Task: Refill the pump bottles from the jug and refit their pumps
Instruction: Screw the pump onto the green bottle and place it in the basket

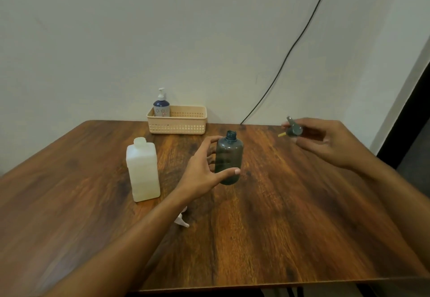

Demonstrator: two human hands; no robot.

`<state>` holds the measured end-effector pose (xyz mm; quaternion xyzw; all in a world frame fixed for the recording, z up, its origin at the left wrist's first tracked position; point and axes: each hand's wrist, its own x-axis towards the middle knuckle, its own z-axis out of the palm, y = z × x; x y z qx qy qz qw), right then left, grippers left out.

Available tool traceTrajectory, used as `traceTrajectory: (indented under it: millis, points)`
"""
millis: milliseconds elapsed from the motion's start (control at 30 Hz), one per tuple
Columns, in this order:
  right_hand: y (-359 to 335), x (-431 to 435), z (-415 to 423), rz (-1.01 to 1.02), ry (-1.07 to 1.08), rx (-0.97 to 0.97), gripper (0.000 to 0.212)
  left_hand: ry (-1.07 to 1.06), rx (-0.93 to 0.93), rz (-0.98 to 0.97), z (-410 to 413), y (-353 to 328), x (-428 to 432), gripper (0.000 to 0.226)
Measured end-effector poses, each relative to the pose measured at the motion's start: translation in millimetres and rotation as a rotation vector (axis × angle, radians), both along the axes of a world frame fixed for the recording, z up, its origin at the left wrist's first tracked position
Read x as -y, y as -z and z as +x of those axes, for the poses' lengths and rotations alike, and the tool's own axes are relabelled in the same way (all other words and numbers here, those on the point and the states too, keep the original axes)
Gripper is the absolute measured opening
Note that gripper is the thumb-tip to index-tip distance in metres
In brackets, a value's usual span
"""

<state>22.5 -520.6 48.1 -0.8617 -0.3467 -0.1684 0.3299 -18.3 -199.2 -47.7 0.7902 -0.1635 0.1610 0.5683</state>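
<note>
The left hand (207, 171) was wrapped round the upright dark bottle (229, 157) at table centre, neck open. The right hand (325, 143) pinched its pump (293, 129) out at two o'clock (tube pointing bottleward); jug (143, 168) at nine.

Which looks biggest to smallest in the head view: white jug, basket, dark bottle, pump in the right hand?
1. White jug and basket: too close to rank, and the basket sits farther away.
2. Dark bottle.
3. Pump, smallest.
</note>
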Motion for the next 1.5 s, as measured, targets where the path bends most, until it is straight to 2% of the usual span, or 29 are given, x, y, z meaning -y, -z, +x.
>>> traceTrajectory:
  millis: [200,400,733,1167,1367,1500]
  points:
    - [-51,-55,-20,0.290,-0.098,-0.003,0.040,0.003,-0.006,0.007,-3,-1,2,0.085]
    - [-65,-89,-28,0.368,-0.166,-0.039,0.037,0.021,-0.010,0.005,-6,-3,1,0.085]
    - [-51,-96,-19,0.303,-0.137,-0.132,0.037,0.022,0.002,0.023,-5,-1,-4,0.084]
    - [-6,-118,1,0.071,-0.118,-0.205,0.037,0.003,0.048,-0.003,-6,-5,0,0.082]
    - [4,-121,5,0.115,-0.096,-0.233,0.038,0.005,0.049,-0.015,-5,-5,0,0.081]
    - [14,-123,9,0.212,-0.053,-0.220,0.043,0.000,0.063,-0.013,-5,-2,1,0.081]
